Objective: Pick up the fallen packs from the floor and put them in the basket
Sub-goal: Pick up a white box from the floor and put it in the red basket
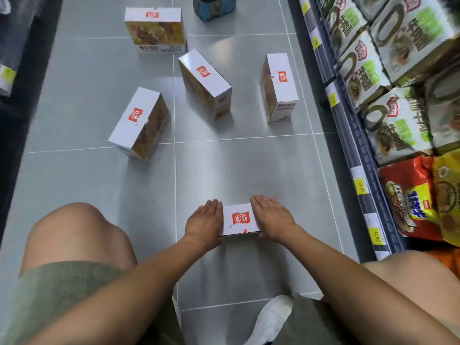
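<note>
**Head view: one pack pressed between two flat hands, four more lying beyond**

A white carton, the nearest pack [239,220], is seen low over the grey tiled floor [224,165], just ahead of the person's knees. Its top is plain white with a red logo patch and a small red tab at the near edge. The left hand [205,220] is laid against its left end and the right hand [271,217] against its right end. The fingers of both are held straight and together, so the pack is pressed between flat palms rather than wrapped by curled fingers. Whether it has left the tiles cannot be told.

Five packs are counted in all. The other four stand apart from one another further out: a far pack [154,26], a middle pack [204,83], a right pack [280,88] near the shelf [348,135], and a left pack [139,123]. Yellow-brown printed sides are shown on these.
</note>
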Available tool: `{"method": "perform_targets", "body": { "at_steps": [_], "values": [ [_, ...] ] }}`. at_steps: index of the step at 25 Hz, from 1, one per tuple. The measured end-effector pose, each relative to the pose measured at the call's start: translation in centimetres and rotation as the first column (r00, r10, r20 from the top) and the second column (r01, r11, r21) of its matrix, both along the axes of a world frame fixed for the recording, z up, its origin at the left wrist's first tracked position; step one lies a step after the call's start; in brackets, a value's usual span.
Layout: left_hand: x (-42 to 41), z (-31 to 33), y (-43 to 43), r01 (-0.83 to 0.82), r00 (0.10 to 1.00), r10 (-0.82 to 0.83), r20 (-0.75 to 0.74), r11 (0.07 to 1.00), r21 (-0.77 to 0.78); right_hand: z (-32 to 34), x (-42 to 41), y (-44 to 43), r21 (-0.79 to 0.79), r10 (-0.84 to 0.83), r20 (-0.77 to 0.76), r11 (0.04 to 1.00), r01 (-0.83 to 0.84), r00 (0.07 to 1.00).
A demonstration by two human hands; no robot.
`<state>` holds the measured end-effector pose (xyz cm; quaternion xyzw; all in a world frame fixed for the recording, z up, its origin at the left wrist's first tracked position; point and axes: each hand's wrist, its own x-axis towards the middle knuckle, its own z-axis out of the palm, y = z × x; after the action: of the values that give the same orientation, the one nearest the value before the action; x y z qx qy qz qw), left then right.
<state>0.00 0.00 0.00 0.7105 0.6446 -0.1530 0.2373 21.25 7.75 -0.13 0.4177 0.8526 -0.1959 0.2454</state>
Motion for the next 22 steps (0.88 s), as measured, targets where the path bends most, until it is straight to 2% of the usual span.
{"method": "perform_targets", "body": {
  "at_steps": [7, 12, 14, 22],
  "values": [
    [0.4, -1.1, 0.1, -0.038, 0.999, 0.038, 0.006, 0.999, 0.036, -0.9, -0.2, 0.3, 0.038, 0.004, -0.046, 0.999, -0.002, 0.999],
    [0.8, -1.8, 0.0, -0.006, 0.999, 0.007, -0.041, 1.000, 0.026, -1.3, -0.1, -0.1, 0.057, 0.019, 0.028, 0.998, -0.020, 0.999],
    [0.9, -1.8, 0.2, 0.010, 0.998, -0.008, -0.064, 1.000, 0.019, -1.5, -0.2, -0.2, 0.054, -0.017, 0.049, 0.998, 0.015, 0.999],
    [0.7, -1.5, 0.5, -0.020, 0.998, 0.025, -0.055, 0.996, 0.090, -2.0, -0.1, 0.0, 0.019, -0.096, -0.022, 0.995, 0.097, 0.995]
  ]
}}
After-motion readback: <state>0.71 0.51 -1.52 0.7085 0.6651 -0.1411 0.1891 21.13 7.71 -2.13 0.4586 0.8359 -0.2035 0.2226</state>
